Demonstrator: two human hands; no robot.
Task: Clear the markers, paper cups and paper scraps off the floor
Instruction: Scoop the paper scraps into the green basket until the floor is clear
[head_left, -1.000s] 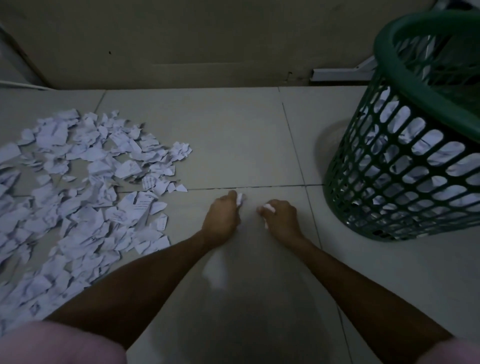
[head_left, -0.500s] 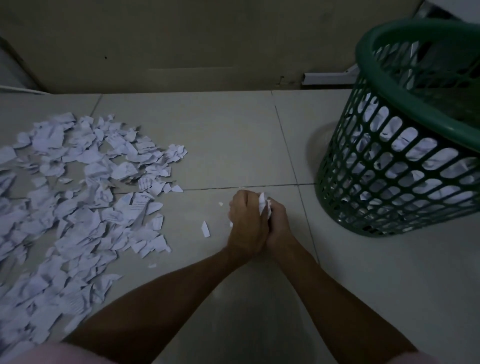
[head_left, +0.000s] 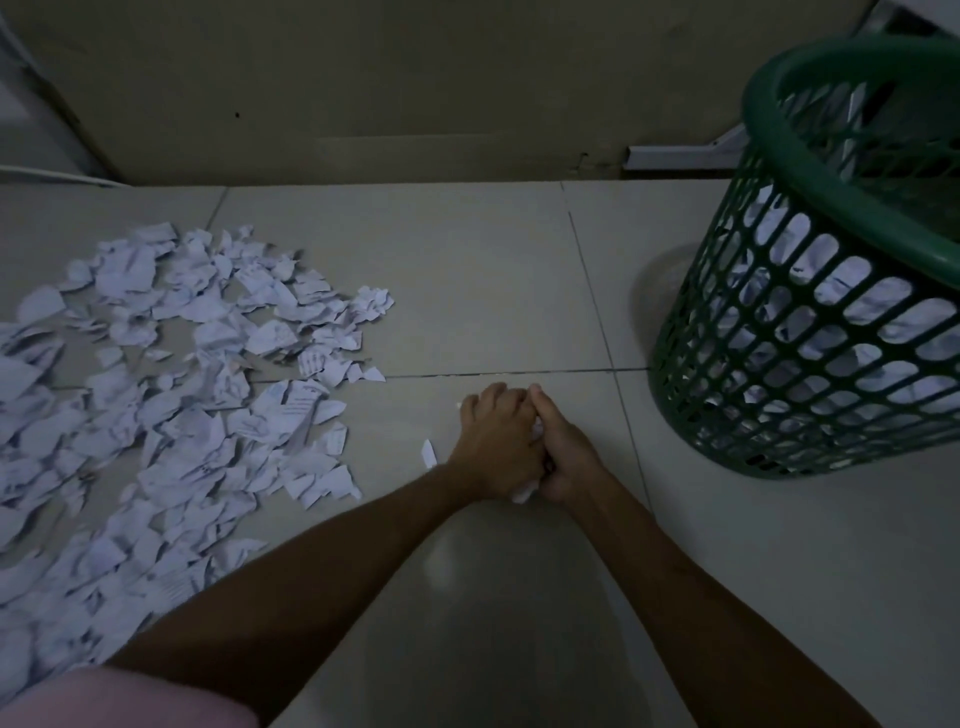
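Observation:
My left hand (head_left: 493, 447) and my right hand (head_left: 566, 457) are pressed together low over the floor tiles, both curled round a small bunch of white paper scraps (head_left: 525, 491) that pokes out between the palms. One loose scrap (head_left: 428, 453) lies just left of my left hand. A wide pile of torn paper scraps (head_left: 176, 395) covers the floor on the left. A green plastic mesh basket (head_left: 810, 364) stands to the right of my hands, with white paper showing through its holes. No markers or cups show.
A wall (head_left: 415, 88) runs along the back, with a white strip (head_left: 675, 156) at its base near the basket. Bare tile (head_left: 467, 291) lies between the pile and the basket. A pink garment (head_left: 119, 699) fills the lower left corner.
My two hands, apart a second ago with a few scraps each, came together and now clasp the scraps between them. One scrap dropped to the left of my left hand.

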